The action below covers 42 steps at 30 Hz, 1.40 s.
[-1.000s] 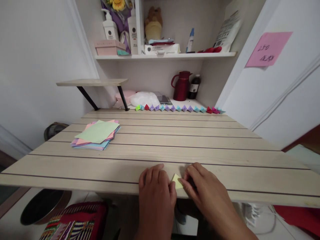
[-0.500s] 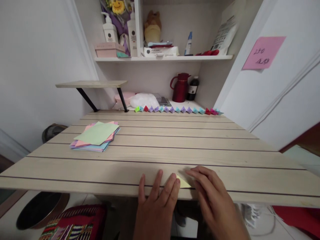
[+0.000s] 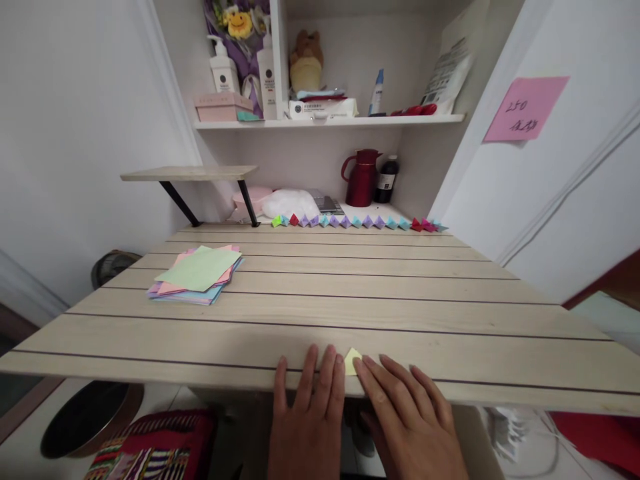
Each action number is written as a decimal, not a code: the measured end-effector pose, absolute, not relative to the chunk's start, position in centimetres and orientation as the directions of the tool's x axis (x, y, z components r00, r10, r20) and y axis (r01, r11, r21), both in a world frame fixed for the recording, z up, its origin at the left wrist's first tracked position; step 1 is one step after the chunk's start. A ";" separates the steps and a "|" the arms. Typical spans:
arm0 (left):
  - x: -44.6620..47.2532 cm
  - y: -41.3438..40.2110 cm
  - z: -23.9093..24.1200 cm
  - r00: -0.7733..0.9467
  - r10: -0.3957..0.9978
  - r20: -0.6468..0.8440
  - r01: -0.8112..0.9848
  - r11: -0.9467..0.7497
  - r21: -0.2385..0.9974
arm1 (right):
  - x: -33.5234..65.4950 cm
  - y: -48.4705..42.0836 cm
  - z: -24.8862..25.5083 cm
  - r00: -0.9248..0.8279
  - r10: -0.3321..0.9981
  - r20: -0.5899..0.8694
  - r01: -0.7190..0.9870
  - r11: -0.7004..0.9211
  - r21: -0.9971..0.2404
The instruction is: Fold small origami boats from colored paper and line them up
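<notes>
Because it is only a small folded piece of thin paper, the yellow paper (image 3: 353, 361) should weigh next to nothing and slide easily if nudged. It will probably be a little stiff where the layers double up, soft at any single layer, and quick to crumple or tear under a hard pinch. The doubled part along a crease looks the safest place to take hold, with light fingertip pressure; the thin corners would bend first. It lies near the front edge of the worktop (image 3: 320, 307), between the two hands, its pointed corner towards twelve o'clock.

At eight o'clock from the paper, the left hand (image 3: 307, 413) rests palm down, its fingers stretched out and parted, grasping nothing. Its nearest fingertip is right beside the paper's left edge; whether it touches cannot be told. At four o'clock, the right hand (image 3: 410, 417) is also flattened, fingers extended, its foremost fingertip resting on the paper's right part without pinching it; its thumb is mostly hidden.

Further off, a stack of coloured paper sheets (image 3: 197, 275) sits at ten o'clock, and a row of small folded paper pieces (image 3: 356, 223) runs from eleven to one o'clock.
</notes>
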<state>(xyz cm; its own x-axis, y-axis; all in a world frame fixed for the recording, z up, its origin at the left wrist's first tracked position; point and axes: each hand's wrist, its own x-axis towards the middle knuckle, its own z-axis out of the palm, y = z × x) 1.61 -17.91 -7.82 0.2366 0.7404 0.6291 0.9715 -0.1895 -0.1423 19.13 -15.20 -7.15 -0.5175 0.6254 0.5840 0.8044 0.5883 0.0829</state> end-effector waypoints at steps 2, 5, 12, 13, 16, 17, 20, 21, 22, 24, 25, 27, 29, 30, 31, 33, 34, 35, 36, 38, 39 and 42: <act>1.5 -18.1 -8.0 0.223 0.736 0.639 0.975 -0.180 -0.133 | 18.9 -15.0 -7.6 -0.465 0.627 0.625 0.811 0.585 0.017; 1.2 -18.5 -8.3 0.232 0.713 0.662 0.969 -0.232 -0.089 | 18.8 -14.7 -8.3 -0.404 0.596 0.694 0.783 0.617 -0.074; 1.0 -18.2 -8.8 0.188 0.650 0.736 0.926 -0.366 0.086 | 19.5 -15.2 -7.7 -0.352 0.565 0.746 0.620 0.738 -0.267; 1.0 -18.2 -8.6 0.173 0.649 0.741 0.920 -0.375 0.113 | 19.6 -15.4 -7.3 -0.350 0.581 0.735 0.592 0.745 -0.307; 0.4 -18.5 -7.1 0.124 0.653 0.747 0.857 -0.450 0.252 | 19.9 -15.6 -5.6 -0.286 0.707 0.647 0.478 0.691 -0.543; 0.0 -18.6 -6.3 0.089 0.669 0.738 0.808 -0.481 0.339 | 19.9 -15.5 -4.9 -0.236 0.789 0.567 0.421 0.609 -0.672; -1.5 -18.1 -3.7 -0.208 0.848 0.487 0.567 -0.301 0.767 | 19.7 -13.9 -2.5 -0.109 0.980 0.164 0.102 0.175 -0.979; -2.0 -17.4 -2.9 -0.263 0.900 0.347 0.449 -0.204 0.870 | 19.6 -12.9 -1.7 -0.112 0.992 0.053 -0.040 0.048 -0.998; -2.5 -16.4 -2.2 -0.289 0.930 0.230 0.344 -0.123 0.931 | 19.3 -11.8 -1.0 -0.156 0.987 -0.039 -0.168 -0.065 -0.984; -3.2 -13.3 -1.1 -0.257 0.961 0.103 0.197 -0.052 0.979 | 18.8 -9.1 0.1 -0.260 0.954 -0.149 -0.369 -0.241 -0.898; -3.3 -11.4 -0.6 -0.220 0.973 0.065 0.142 -0.034 0.989 | 18.5 -7.7 0.5 -0.296 0.937 -0.187 -0.437 -0.307 -0.846; -3.1 -7.4 0.2 -0.180 0.983 -0.031 0.017 0.035 0.999 | 17.9 -4.7 0.9 -0.302 0.921 -0.246 -0.507 -0.374 -0.777; -2.4 -3.6 0.8 -0.142 0.983 -0.120 -0.058 0.112 0.992 | 17.3 -1.8 0.9 -0.267 0.925 -0.269 -0.513 -0.373 -0.773; -1.9 -1.9 1.0 -0.112 0.986 -0.127 -0.070 0.119 0.990 | 17.0 -0.4 0.8 -0.256 0.930 -0.263 -0.503 -0.360 -0.786; -1.3 -0.5 1.1 -0.067 0.989 -0.133 -0.089 0.127 0.988 | 16.7 0.9 0.7 -0.250 0.936 -0.249 -0.494 -0.344 -0.798; -0.2 2.1 0.6 -0.027 0.989 -0.145 -0.189 0.137 0.972 | 16.0 3.2 0.5 -0.257 0.942 -0.217 -0.483 -0.320 -0.815; 0.3 3.2 0.2 -0.039 0.990 -0.135 -0.267 0.120 0.956 | 15.6 4.2 0.4 -0.264 0.942 -0.208 -0.480 -0.316 -0.818; 0.6 4.1 -0.4 -0.059 0.990 -0.129 -0.295 0.106 0.949 | 15.2 5.0 0.3 -0.277 0.940 -0.202 -0.475 -0.316 -0.821; 0.8 4.9 -1.0 -0.081 0.991 -0.103 -0.337 0.070 0.939 | 14.8 5.7 0.2 -0.290 0.937 -0.194 -0.468 -0.316 -0.825; 0.9 5.9 -2.1 -0.071 0.997 -0.030 -0.418 -0.003 0.908 | 14.1 6.5 0.0 -0.319 0.935 -0.154 -0.449 -0.292 -0.845; 0.9 6.0 -2.5 -0.053 0.999 -0.004 -0.439 -0.019 0.898 | 13.7 6.7 -0.2 -0.328 0.937 -0.123 -0.436 -0.266 -0.860; 0.7 5.6 -2.9 -0.017 1.000 0.020 -0.423 -0.025 0.906 | 13.2 6.7 -0.5 -0.306 0.951 -0.044 -0.365 -0.160 -0.917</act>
<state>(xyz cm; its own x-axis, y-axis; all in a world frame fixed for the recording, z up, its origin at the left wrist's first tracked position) 0.67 5.64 -2.94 -0.0171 0.9997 0.0201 -0.4226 -0.0254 0.9060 13.23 6.72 -0.55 -0.3062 0.9510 -0.0443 -0.3650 -0.1602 -0.9171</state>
